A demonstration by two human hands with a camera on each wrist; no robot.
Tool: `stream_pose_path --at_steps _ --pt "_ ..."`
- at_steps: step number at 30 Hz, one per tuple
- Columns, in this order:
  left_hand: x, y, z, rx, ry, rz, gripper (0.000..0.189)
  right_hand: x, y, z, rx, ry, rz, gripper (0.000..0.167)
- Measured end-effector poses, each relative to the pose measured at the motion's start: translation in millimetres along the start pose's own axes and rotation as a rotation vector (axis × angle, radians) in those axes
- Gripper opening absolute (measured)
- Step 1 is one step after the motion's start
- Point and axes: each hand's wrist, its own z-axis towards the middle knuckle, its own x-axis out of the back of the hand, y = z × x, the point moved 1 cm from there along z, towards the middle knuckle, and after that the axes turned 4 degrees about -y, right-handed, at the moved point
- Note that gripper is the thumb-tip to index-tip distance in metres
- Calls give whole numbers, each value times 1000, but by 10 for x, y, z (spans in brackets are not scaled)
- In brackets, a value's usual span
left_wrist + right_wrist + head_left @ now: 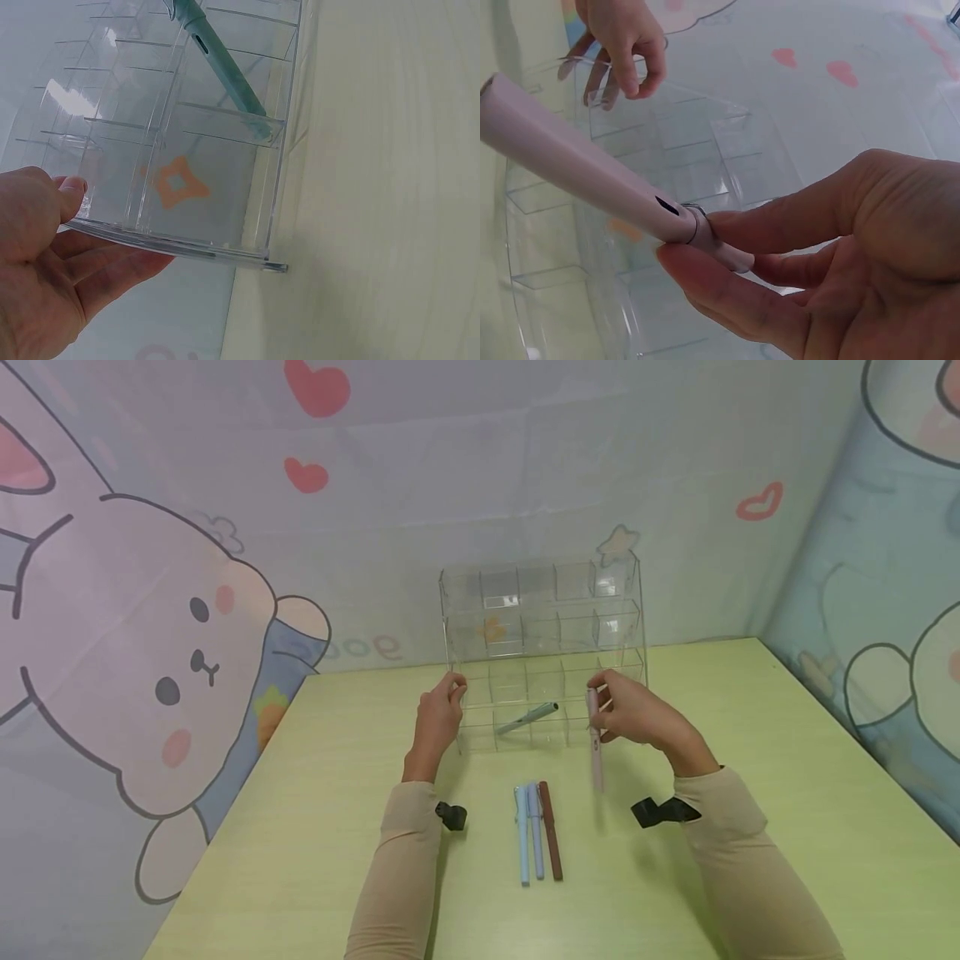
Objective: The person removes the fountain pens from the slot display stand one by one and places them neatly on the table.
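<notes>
A clear tiered pen rack (542, 681) with small compartments stands against the back wall. My left hand (438, 714) grips its left side panel; in the left wrist view the thumb is on the inner face and the fingers lie outside. Between the thumb and fingers of my right hand (633, 712) is a pale pink pen (596, 752), held near one end at the front right of the rack. The right wrist view shows the pink pen (592, 165) close up, pinched by its clip end. A teal pen (528, 718) leans in a lower compartment.
On the table (300, 860), in front of the rack, a light blue pen (522, 839), a lavender pen (536, 835) and a brown pen (551, 835) lie side by side between the forearms. A cartoon-printed cloth (390, 485) hangs behind the table.
</notes>
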Motion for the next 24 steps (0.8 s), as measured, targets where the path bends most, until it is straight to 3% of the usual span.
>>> stream_pose_path --at_steps 24 --pt "8 14 -3 21 -13 0 19 -392 192 241 -128 -251 -16 60"
